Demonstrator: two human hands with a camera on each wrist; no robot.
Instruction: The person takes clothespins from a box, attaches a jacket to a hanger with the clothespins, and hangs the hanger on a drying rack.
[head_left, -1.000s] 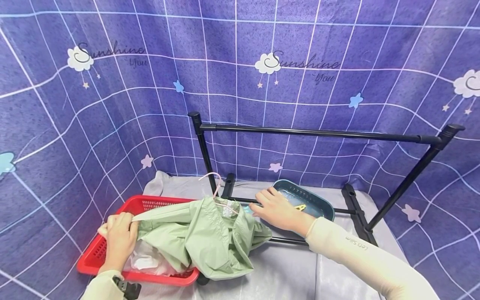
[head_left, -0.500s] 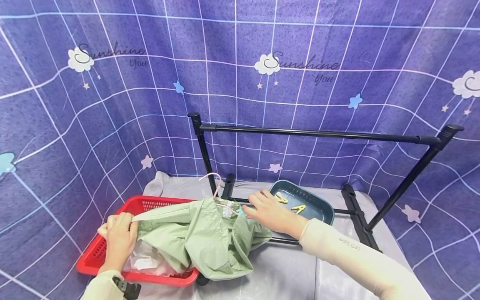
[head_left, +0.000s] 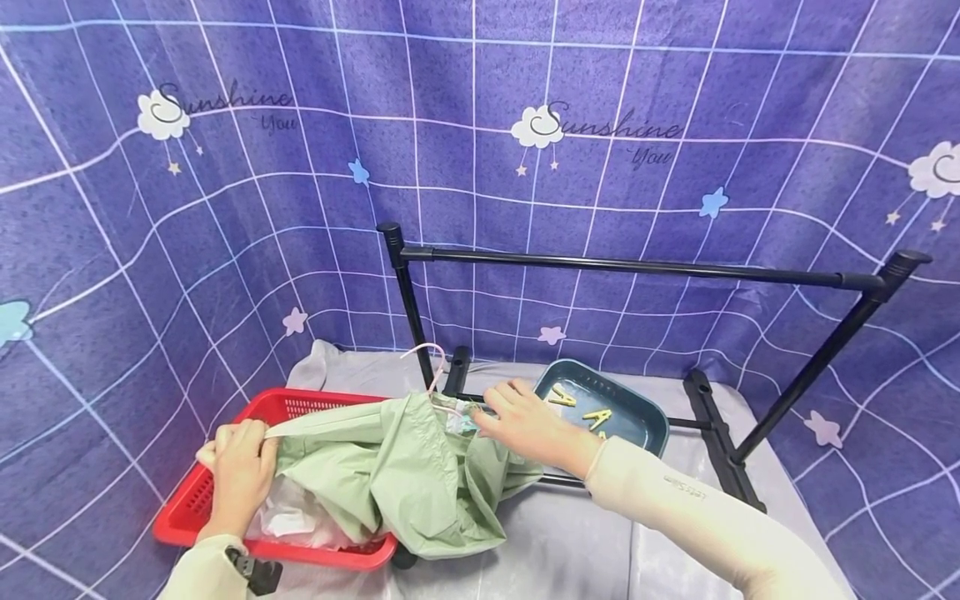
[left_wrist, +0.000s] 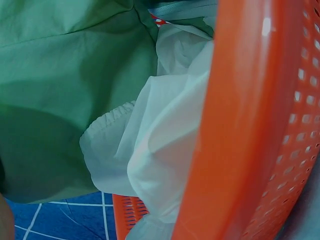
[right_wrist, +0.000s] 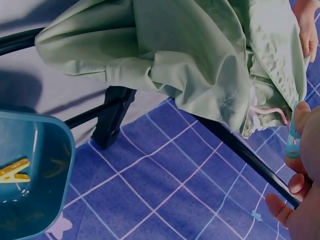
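My left hand (head_left: 242,467) grips the end of a light green jacket's (head_left: 427,475) sleeve above the red basket. The jacket drapes over the basket's right side, with a pink hanger (head_left: 438,367) inside its collar and the hook sticking up. Between thumb and fingers, my right hand (head_left: 525,421) pinches a light blue clothespin (right_wrist: 293,145) beside the collar and the hanger. Whether the clothespin touches the hanger or the cloth, I cannot tell. Only green cloth (left_wrist: 65,115) and basket contents fill most of the left wrist view.
The red basket (head_left: 171,527) holds white clothing (left_wrist: 165,140). A dark teal tray (head_left: 662,425) with several yellow clothespins (head_left: 597,418) lies behind my right forearm. A black rack with a raised crossbar (head_left: 637,266) stands over the grey cloth, and a purple patterned curtain (head_left: 480,167) hangs behind.
My right hand has moved left from the tray to the jacket's collar, carrying the light blue clothespin and uncovering the yellow ones. My left hand keeps its hold on the sleeve.
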